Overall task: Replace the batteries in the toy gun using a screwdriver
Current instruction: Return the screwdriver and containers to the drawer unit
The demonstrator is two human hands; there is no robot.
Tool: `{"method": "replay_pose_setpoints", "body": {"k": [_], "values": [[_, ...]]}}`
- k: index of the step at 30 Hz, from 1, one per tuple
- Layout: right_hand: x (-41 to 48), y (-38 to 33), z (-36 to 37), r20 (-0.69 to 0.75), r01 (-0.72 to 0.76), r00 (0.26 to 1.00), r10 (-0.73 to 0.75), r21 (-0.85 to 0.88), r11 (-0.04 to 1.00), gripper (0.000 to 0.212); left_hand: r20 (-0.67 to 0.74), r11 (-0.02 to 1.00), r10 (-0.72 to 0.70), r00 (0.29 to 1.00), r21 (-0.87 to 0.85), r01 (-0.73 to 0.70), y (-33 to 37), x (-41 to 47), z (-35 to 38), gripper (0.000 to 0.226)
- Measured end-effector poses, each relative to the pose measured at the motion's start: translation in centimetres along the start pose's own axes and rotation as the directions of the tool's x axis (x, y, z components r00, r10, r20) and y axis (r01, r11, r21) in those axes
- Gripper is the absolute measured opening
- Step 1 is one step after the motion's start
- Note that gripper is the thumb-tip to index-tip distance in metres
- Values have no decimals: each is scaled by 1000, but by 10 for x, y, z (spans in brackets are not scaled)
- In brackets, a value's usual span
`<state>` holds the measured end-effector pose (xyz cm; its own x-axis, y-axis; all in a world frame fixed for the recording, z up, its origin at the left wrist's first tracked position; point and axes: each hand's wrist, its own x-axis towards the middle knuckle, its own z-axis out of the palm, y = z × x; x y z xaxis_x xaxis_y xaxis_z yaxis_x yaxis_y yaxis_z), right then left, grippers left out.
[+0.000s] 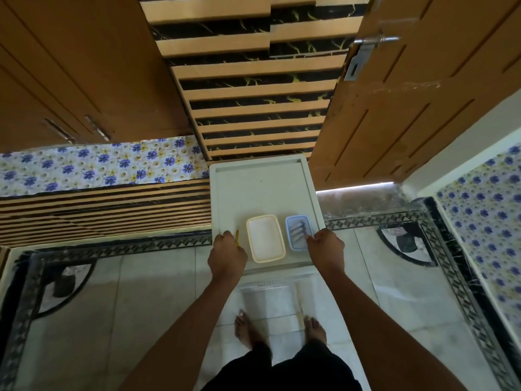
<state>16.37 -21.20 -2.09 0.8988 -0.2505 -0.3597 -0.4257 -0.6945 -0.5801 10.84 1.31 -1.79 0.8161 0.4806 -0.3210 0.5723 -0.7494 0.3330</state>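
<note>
In the head view, a white table (262,190) stands at the centre of the frame with a cream box (265,238) and, just right of it, a blue box (299,233) holding dark slim pieces (297,231) too small to identify. The left hand (227,255) lies at the table's lower left edge with its fingers curled, a thin yellow screwdriver (237,238) against its thumb side, though whether it grips it cannot be told. The right hand (327,249) has its fingers curled and one fingertip at the blue box's lower right rim; whether it holds anything cannot be told.
</note>
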Motion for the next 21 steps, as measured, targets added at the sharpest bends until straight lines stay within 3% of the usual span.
{"method": "replay_pose_setpoints", "body": {"k": [4,12,16,21], "values": [[-15,15,-1,-36,55,998,-55,11,998,24,-19,998,3,1000,64,-2,-3,-1,1,20],[-75,62,0,-111,145,986,-128,160,976,27,-70,995,60,996,-81,-66,-16,-7,6,29],[-94,80,2,-7,159,987,-161,177,971,20,-185,980,146,972,-103,-167,-36,-34,8,30],[-107,101,16,228,156,956,-184,137,978,18,-189,932,360,914,112,-344,-78,-60,33,47]]}}
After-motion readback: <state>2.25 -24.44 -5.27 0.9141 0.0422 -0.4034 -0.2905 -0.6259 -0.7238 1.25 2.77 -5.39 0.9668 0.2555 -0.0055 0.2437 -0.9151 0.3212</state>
